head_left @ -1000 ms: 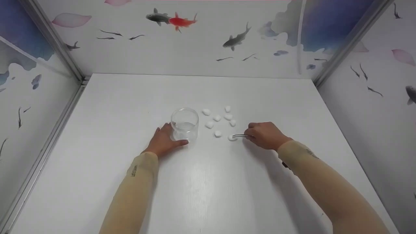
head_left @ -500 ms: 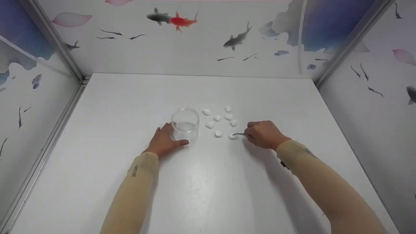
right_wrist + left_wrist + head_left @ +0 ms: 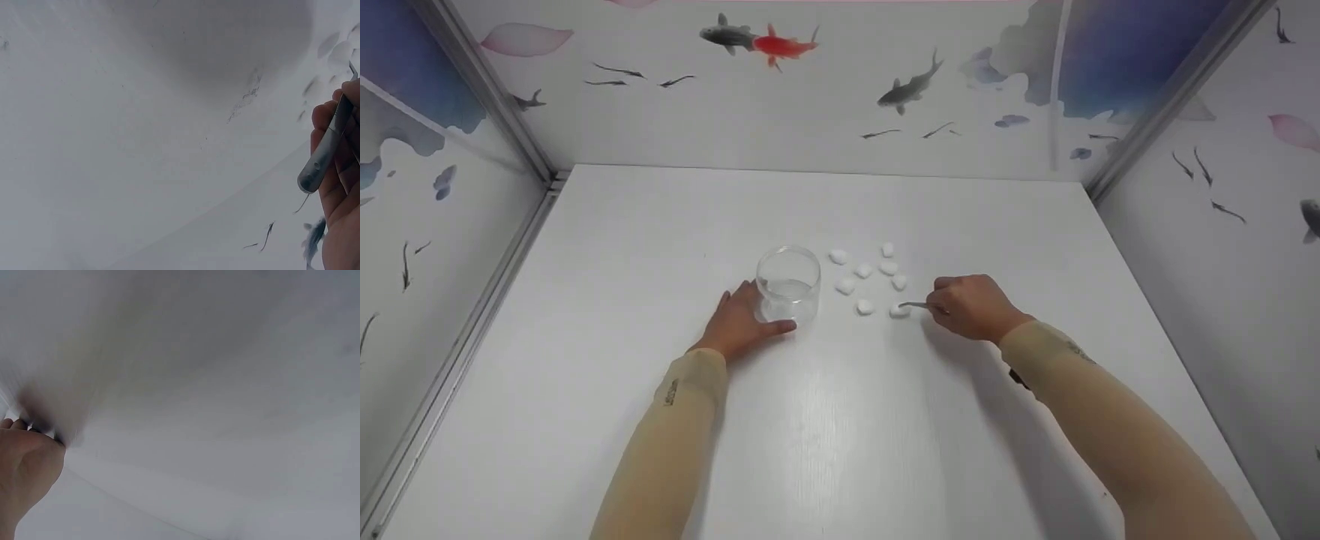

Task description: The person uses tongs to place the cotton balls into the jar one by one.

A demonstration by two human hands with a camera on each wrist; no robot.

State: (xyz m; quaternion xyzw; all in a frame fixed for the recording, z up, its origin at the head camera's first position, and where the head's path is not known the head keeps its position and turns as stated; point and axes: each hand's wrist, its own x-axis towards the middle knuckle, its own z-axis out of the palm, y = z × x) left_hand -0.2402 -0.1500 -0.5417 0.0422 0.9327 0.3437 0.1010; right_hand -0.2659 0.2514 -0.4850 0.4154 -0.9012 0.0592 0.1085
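In the head view my left hand [image 3: 737,322] steadies a clear plastic jar [image 3: 789,285], thumb across its front and fingers along its left side. No white pieces show inside the jar. My right hand [image 3: 973,306] grips metal tweezers [image 3: 916,304], whose bent tips are at a white cotton ball [image 3: 899,310]. The right wrist view shows the tweezers' broad rear end [image 3: 316,171] lying across the curled fingers. Only part of the left hand [image 3: 31,467] appears in the left wrist view, and the jar is hard to make out there.
Several more cotton balls lie between the jar and the right hand, among them a near one [image 3: 865,307] and a far one [image 3: 887,250]. The white table [image 3: 825,435] is enclosed by panels [image 3: 810,112] printed with fish at the back and both sides.
The tweezer tips and the cotton ball at them have shifted slightly away from the person, with the right hand rising a little. The left hand and jar stay put.
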